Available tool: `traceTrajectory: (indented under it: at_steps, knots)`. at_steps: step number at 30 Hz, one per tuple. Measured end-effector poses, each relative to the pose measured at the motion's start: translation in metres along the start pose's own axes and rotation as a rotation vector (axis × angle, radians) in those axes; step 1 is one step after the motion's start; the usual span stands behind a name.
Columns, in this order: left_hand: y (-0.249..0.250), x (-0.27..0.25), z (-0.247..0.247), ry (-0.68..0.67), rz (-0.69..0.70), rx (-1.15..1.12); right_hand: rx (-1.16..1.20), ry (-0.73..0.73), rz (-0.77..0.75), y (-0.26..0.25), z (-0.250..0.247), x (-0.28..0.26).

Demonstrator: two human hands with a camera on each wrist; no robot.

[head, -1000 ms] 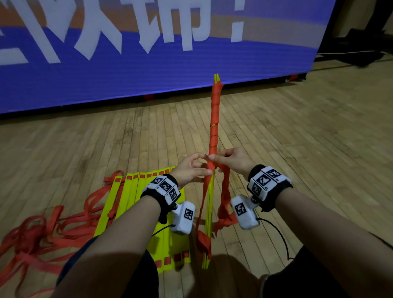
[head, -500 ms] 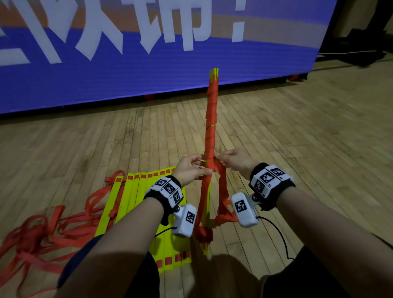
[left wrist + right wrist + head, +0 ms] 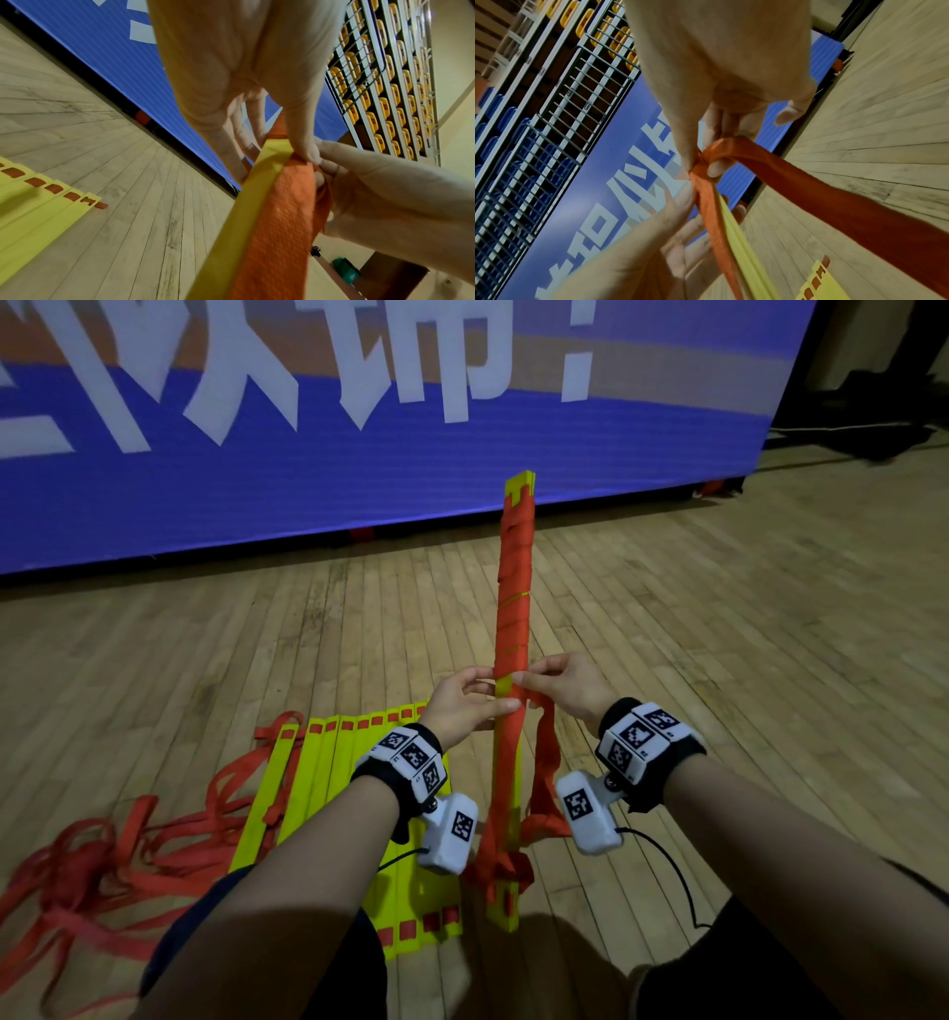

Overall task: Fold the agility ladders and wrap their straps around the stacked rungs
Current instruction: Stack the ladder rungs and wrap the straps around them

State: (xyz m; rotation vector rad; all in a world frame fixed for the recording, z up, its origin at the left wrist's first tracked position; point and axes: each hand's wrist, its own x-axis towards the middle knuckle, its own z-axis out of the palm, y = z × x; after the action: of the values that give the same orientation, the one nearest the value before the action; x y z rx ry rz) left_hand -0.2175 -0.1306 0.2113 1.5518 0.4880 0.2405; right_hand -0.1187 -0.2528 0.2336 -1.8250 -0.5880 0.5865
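A stack of yellow rungs (image 3: 506, 819) stands upright on the floor in front of me. Orange strap (image 3: 514, 588) is wound round its upper half. My left hand (image 3: 464, 698) grips the stack at mid height, thumb in front and fingers behind, as the left wrist view shows on the rungs (image 3: 257, 182). My right hand (image 3: 557, 683) pinches the strap (image 3: 706, 160) against the stack's right edge. A loose loop of strap (image 3: 547, 778) hangs below that hand. A second ladder (image 3: 339, 793) lies flat at my left, its rungs side by side.
A tangle of loose orange straps (image 3: 92, 875) spreads over the wooden floor at the far left. A large blue banner wall (image 3: 359, 469) closes off the back. Tiered seats behind railings (image 3: 385, 81) rise beyond it. My knees are at the bottom edge.
The upright stack has straightened and turned slightly, so more yellow shows at its top. Both hands stay at mid height, working the strap round the rungs.
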Motion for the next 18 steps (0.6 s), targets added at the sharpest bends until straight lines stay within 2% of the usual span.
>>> traceTrajectory:
  at_steps: [4,10,18]
  knots:
    - [-0.0024,0.0011,-0.0076,-0.056,-0.038,0.013,0.014,-0.024,0.004,-0.0004,-0.0040,0.0002]
    - [-0.0035,0.0022,-0.0080,0.023,-0.061,0.116,0.021,0.000,0.028,0.0062,-0.0017,0.0040]
    - [-0.0039,0.0025,-0.0059,0.091,-0.012,0.164,-0.045,-0.029,0.079,0.0081,-0.0007,0.0065]
